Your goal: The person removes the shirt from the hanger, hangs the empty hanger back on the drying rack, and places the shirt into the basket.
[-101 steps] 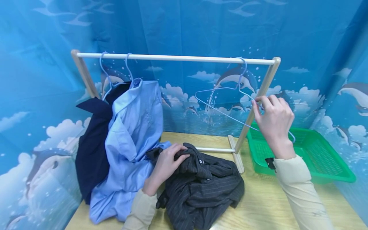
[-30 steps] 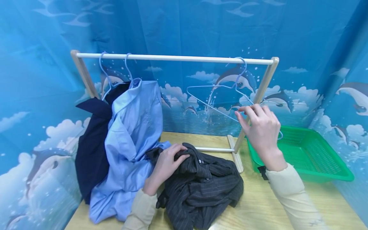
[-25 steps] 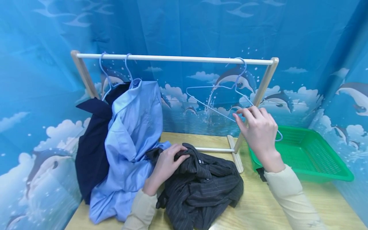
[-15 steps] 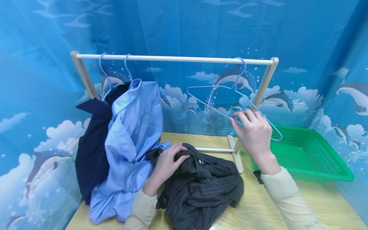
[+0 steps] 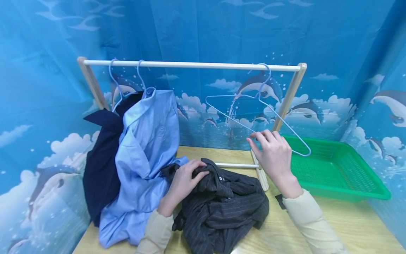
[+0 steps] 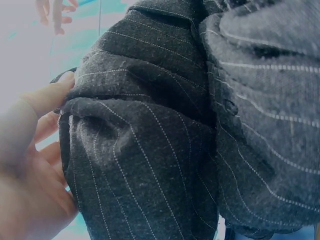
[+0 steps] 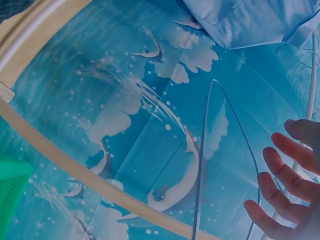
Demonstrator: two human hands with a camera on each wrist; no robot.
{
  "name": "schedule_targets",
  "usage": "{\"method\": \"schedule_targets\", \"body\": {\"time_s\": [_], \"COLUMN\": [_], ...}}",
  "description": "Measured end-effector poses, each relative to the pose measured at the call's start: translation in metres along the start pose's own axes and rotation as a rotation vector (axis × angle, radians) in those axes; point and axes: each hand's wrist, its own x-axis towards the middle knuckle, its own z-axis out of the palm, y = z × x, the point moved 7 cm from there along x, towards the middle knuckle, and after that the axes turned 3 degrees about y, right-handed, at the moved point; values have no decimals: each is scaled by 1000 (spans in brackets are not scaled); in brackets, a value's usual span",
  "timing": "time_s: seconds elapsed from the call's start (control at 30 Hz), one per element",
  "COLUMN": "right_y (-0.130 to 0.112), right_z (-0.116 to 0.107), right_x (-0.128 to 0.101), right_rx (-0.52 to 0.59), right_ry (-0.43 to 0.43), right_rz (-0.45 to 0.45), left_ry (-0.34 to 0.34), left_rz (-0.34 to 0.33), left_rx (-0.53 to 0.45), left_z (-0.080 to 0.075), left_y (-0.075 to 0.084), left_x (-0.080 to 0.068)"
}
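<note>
A crumpled dark pinstriped shirt [image 5: 225, 208] with pale buttons lies on the table. My left hand [image 5: 184, 180] pinches its upper edge between thumb and fingers; the left wrist view shows the thumb on the striped cloth [image 6: 145, 150]. From the rack's bar, toward its right end, hangs a bare light-blue wire hanger [image 5: 260, 91]. My right hand [image 5: 274, 153] is at the hanger's lower bar in the head view. In the right wrist view its fingers [image 7: 282, 197] are spread and loosely bent, apparently gripping nothing, with the hanger wire passing behind them.
A rack with a white top bar [image 5: 196, 65] and wooden legs stands across the table [image 5: 295, 225]. On its left hang a navy garment [image 5: 103, 169] and a light-blue shirt [image 5: 149, 141]. A green plastic basket [image 5: 342, 169] sits at the right.
My right hand has moved left and down from the hanger's right arm to its lower bar. The hanger has turned slightly leftward. My left hand and the pinstriped shirt have stayed put.
</note>
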Motion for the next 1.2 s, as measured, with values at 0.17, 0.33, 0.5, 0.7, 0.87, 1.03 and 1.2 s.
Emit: {"method": "schedule_targets", "body": {"time_s": [0.17, 0.33, 0.5, 0.7, 0.87, 1.03, 1.2], "right_y": [0, 0, -2, -7, -13, -21, -33], "right_z": [5, 9, 13, 19, 29, 37, 45], "right_x": [-6, -10, -17, -30, -42, -55, -65], "right_rx": [-1, -1, 10, 17, 22, 46, 83], "right_ry": [-20, -30, -34, -43, -68, -93, -141], "right_rz": [4, 3, -1, -14, -25, -31, -48], "left_ry": [1, 2, -14, -27, -29, -39, -40], "left_rz": [2, 1, -4, -6, 7, 6, 13], "left_rx": [1, 1, 7, -4, -6, -5, -2], "left_z": [0, 1, 2, 5, 7, 11, 12], "left_y": [0, 0, 2, 4, 5, 7, 10], "left_x": [0, 0, 0, -1, -1, -1, -2]}}
